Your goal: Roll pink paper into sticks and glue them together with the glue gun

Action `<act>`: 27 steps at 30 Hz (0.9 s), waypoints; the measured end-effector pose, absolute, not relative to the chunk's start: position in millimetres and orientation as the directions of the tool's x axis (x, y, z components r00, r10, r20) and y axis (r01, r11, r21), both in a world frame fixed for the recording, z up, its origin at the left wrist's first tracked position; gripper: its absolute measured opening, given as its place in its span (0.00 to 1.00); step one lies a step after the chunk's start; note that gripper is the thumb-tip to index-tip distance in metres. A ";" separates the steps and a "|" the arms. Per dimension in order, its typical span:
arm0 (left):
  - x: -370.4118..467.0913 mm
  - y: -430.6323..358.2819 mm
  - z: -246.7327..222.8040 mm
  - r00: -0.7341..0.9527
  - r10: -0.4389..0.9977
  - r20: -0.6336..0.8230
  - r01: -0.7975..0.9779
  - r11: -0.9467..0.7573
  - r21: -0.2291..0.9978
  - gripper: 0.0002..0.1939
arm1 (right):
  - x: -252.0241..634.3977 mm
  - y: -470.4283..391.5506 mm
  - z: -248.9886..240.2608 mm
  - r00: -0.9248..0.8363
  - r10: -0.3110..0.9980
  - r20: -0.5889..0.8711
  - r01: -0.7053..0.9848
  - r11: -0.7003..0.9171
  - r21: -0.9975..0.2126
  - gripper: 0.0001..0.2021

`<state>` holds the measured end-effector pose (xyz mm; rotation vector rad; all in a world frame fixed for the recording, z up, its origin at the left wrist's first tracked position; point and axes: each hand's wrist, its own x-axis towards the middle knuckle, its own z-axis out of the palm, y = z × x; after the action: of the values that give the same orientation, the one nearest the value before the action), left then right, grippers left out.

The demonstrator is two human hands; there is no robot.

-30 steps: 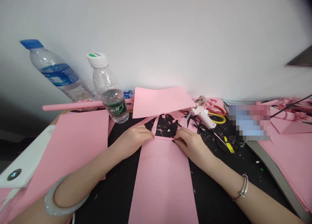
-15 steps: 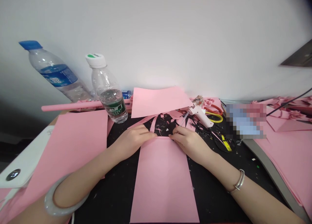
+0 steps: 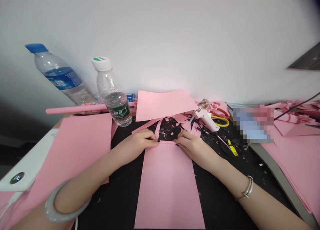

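Observation:
A long sheet of pink paper (image 3: 170,186) lies on the black table in front of me. Its far edge is turned into a narrow roll between my hands. My left hand (image 3: 138,144) pinches the roll's left end, and my right hand (image 3: 196,148) pinches the right end. Fingers of both hands are closed on the paper, the fingertips partly hidden. Just beyond the roll lie pink paper strips (image 3: 158,128) and small scraps. A white glue gun (image 3: 206,119) rests past my right hand, its nozzle pointing toward the strips.
Two plastic bottles, one green-labelled (image 3: 120,110) and one blue-capped (image 3: 63,78), stand at the back left. More pink sheets (image 3: 82,140) lie left, beside a white device (image 3: 27,170). Scissors with yellow handles (image 3: 222,122), black cables and a blurred-out item (image 3: 252,125) are to the right.
The turned-over edge looks slightly thicker, and my left fingertips have shifted a little on it. The whole view has moved slightly; both hands stay at the paper's far edge.

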<state>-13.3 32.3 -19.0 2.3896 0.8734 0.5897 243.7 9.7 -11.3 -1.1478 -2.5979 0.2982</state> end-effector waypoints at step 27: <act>-13.2 29.2 -11.2 0.705 0.641 0.304 0.456 -0.738 0.498 0.08 | 240.9 9.1 -4.4 -0.613 0.767 0.190 0.666 0.631 -0.398 0.07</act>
<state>-13.2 29.2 -11.2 2.5258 0.8509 0.6579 240.9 9.1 -4.4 -1.1460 -2.5136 0.4121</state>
